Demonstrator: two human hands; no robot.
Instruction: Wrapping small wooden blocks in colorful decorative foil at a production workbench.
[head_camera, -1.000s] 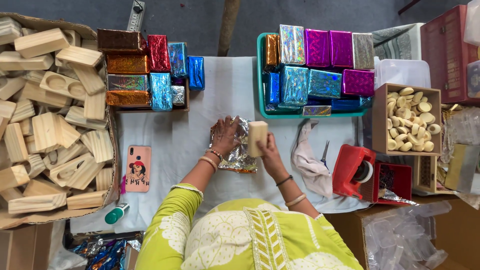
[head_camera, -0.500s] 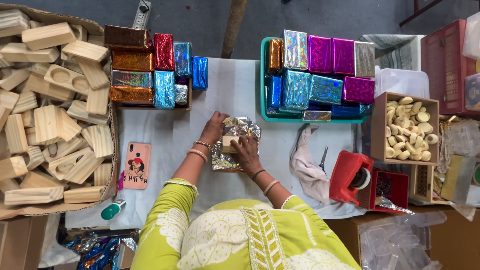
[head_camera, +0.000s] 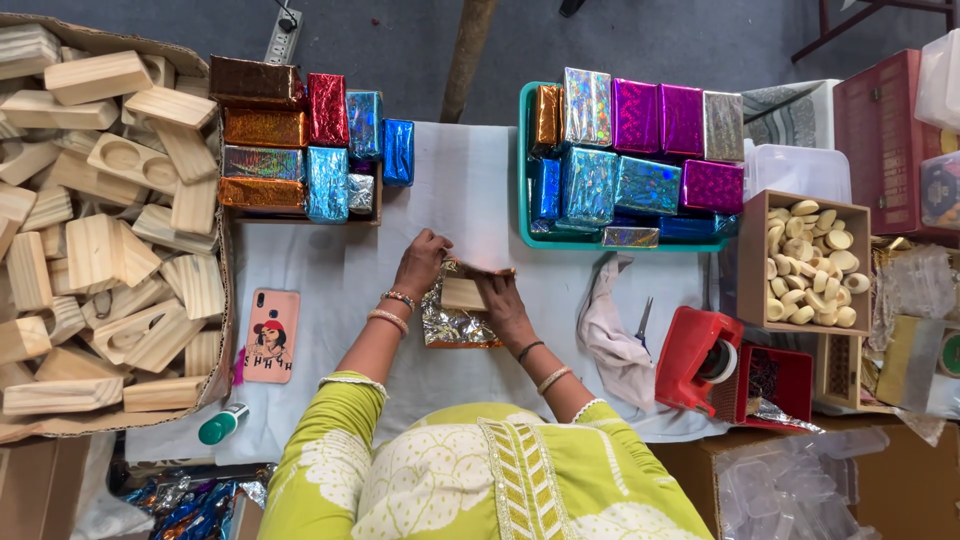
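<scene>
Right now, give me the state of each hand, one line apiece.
Left hand: closed, pinching the far edge of the silver foil sheet.
Right hand: closed on the foil's edge, beside the wooden block.

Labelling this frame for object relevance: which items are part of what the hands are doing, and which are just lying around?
In use:
left hand and right hand, both on the foil sheet
wooden block lying on the foil

Lying about:
phone
scissors
cloth
red tape dispenser
green-capped bottle
</scene>
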